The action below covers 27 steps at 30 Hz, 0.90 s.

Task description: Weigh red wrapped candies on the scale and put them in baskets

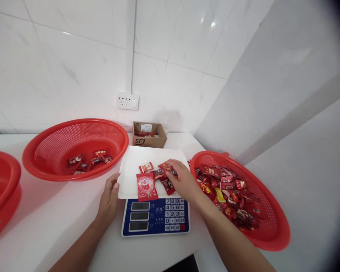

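A white tray (129, 166) lies on the blue-fronted weighing scale (155, 217), with several small red wrapped candies on it. My left hand (109, 198) is at the tray's left edge, fingers and thumb curled against the rim. Over the tray's right side, my right hand (184, 179) has its fingers bent around a red candy packet (164, 166); part of the packet is hidden. Below those fingers lie dark red candies (167, 186). A larger pink-and-red packet (146, 187) overhangs the tray's front edge, and a small red-and-white packet (146, 167) sits behind it.
To the right, a red basket (277, 223) holds many mixed candies. Another red basket (42, 164) at the back left has a few packets, and part of a third red basket (2, 185) shows at far left. A cardboard box (155, 142) stands behind the tray near the tiled wall.
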Each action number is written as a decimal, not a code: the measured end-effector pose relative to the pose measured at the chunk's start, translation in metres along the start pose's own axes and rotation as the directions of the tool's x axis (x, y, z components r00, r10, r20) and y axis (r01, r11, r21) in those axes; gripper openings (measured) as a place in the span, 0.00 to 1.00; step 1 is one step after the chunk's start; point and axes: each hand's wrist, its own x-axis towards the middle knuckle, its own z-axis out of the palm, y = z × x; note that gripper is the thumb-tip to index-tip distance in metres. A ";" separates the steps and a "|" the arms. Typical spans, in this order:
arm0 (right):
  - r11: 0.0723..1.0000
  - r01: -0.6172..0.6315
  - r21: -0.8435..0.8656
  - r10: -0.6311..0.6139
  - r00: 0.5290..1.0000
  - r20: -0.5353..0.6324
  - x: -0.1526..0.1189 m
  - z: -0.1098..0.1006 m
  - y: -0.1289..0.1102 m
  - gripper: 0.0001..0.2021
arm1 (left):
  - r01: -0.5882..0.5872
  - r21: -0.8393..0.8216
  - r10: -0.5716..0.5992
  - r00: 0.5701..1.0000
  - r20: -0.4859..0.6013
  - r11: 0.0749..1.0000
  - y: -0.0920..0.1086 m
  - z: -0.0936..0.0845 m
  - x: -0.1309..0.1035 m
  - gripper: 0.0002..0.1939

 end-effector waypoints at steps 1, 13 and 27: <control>0.999 0.017 -0.035 -0.017 1.000 -0.002 -0.005 0.002 0.001 0.18 | 0.002 -0.002 -0.002 1.000 0.000 1.000 0.001 0.000 0.000 0.22; 0.950 0.122 -0.286 -0.048 0.966 0.253 -0.025 0.034 -0.020 0.28 | -0.006 -0.016 0.006 1.000 0.005 1.000 0.002 0.000 -0.001 0.22; 0.940 0.113 -0.323 -0.025 0.964 0.264 -0.016 0.029 -0.030 0.17 | 0.016 0.000 -0.016 1.000 0.019 1.000 0.002 0.000 -0.001 0.23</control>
